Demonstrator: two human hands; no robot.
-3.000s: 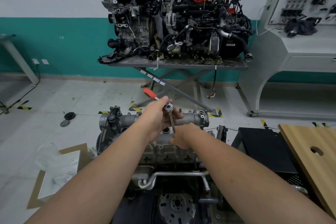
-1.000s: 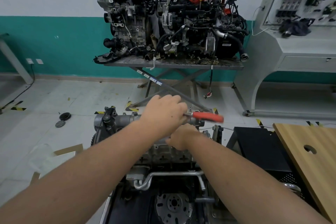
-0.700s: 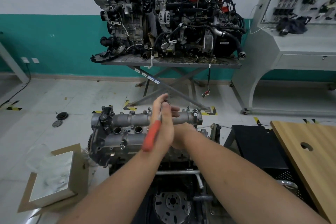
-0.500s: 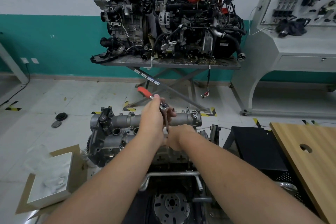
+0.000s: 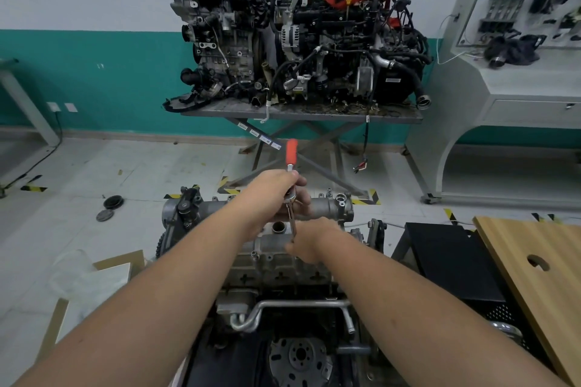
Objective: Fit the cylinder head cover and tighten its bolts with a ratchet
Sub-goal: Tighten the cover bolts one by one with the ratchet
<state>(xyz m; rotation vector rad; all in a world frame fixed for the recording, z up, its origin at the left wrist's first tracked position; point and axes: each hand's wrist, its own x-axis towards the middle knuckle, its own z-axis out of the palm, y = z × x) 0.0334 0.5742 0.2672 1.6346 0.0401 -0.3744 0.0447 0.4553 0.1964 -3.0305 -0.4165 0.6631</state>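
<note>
Over the ribbed grey cast-metal cylinder head cover [image 5: 314, 209], seated on the engine before me, my left hand [image 5: 273, 190] gripped the ratchet [image 5: 291, 173] near its steel head, orange handle pointing away. My right hand [image 5: 309, 240] pinched the slim extension bar below. Behind stood two grimy engines [image 5: 295, 38] on a scissor-legged table [image 5: 301, 113]; a wooden board [image 5: 534, 267] lay at right.
</note>
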